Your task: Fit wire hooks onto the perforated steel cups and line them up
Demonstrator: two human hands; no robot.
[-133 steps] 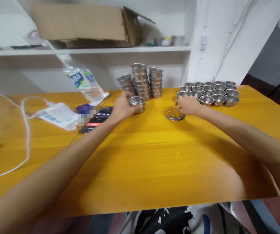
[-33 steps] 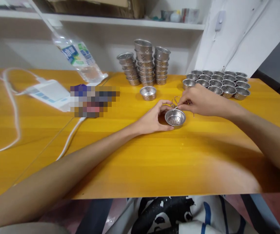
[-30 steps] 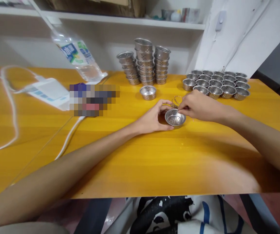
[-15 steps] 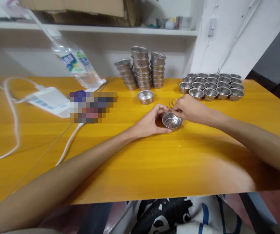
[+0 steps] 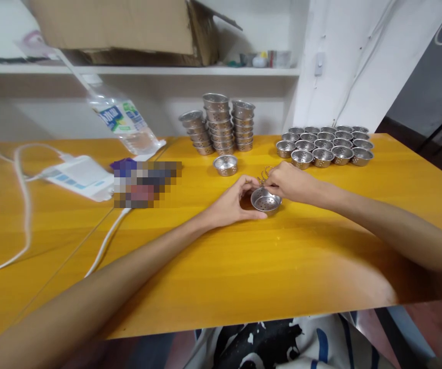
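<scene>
A small round metal cup point(image 5: 266, 201) with a perforated bottom rests on the yellow table in front of me. My left hand point(image 5: 230, 205) curves around its left side, thumb at the near wall and fingers at the far rim. My right hand point(image 5: 288, 182) is closed in a pinch at the far right of the rim. Thin gold-coloured wire loops point(image 5: 265, 173) stick up beside its fingertips; the pinched end is hidden by the fingers. Another perforated cup point(image 5: 225, 165) stands a little beyond my left hand.
Stacked perforated cups point(image 5: 217, 123) rise at the back. Rows of single cups point(image 5: 323, 157) stand at the back right. On the left are a tilted plastic bottle point(image 5: 123, 118), a white power strip point(image 5: 80, 177), white cables point(image 5: 24, 205) and a pixelated patch. A cardboard box point(image 5: 121, 31) lies on the shelf point(image 5: 159, 71).
The camera view has shifted, so everything sits slightly lower and a bit to the left. Both hands keep their places at the cup, with little visible movement.
</scene>
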